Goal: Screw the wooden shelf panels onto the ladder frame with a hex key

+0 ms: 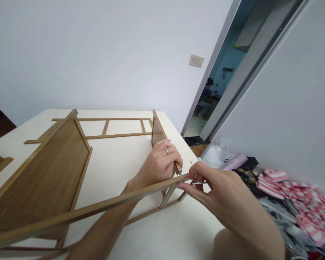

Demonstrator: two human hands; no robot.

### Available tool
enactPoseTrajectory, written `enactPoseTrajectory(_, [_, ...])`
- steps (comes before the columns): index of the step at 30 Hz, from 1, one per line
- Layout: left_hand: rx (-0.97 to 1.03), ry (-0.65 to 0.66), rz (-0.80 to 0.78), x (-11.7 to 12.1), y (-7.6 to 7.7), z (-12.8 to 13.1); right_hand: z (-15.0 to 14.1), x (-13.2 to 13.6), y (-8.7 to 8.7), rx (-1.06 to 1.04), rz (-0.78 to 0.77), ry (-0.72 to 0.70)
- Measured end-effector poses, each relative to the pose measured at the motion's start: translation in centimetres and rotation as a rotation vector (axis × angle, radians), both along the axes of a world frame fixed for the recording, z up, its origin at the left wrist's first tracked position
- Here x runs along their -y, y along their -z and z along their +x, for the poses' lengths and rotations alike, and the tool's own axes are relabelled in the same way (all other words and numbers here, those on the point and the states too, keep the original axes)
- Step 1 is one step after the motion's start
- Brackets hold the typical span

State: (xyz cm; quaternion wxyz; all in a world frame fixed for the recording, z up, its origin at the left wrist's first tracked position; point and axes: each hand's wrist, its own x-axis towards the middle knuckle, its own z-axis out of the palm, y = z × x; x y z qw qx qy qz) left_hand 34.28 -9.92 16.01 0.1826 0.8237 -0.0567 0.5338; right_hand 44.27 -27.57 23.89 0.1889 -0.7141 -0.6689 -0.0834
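Head view: the left hand has its fingers curled over the near end of the small upright panel. The right hand has its fingers pinched around a slim pale piece, right at the tip of the long wooden rail; whether they also squeeze the rail is hidden. That rail runs from the right fingertips, passing in front of the left wrist, toward the lower left.

The wood looks stiff and fairly light, but the rail's length should make its far end swing if held only at the tip; a grip nearer its middle would balance better. The small panel suits a hold over its top edge, as the left fingers have it. The slim piece could slip and needs a fingertip pinch.

Left of the left fingers, bare worktop reaches to the large panel. Beyond them lies the ladder-like frame. The worktop's side edge is close beside the right fingers, with piled clothes past it, lower down.
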Motion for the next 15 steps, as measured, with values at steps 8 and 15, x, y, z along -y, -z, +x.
enactPoseTrajectory(8, [-0.005, -0.014, -0.002, -0.06, 0.04, -0.22, 0.32, -0.12, 0.01, -0.003, -0.014, -0.023])
enactPoseTrajectory(15, [0.033, -0.022, -0.006, 0.03, 0.04, -0.02, 0.85, -0.28, 0.22, -0.058, -0.061, 0.000])
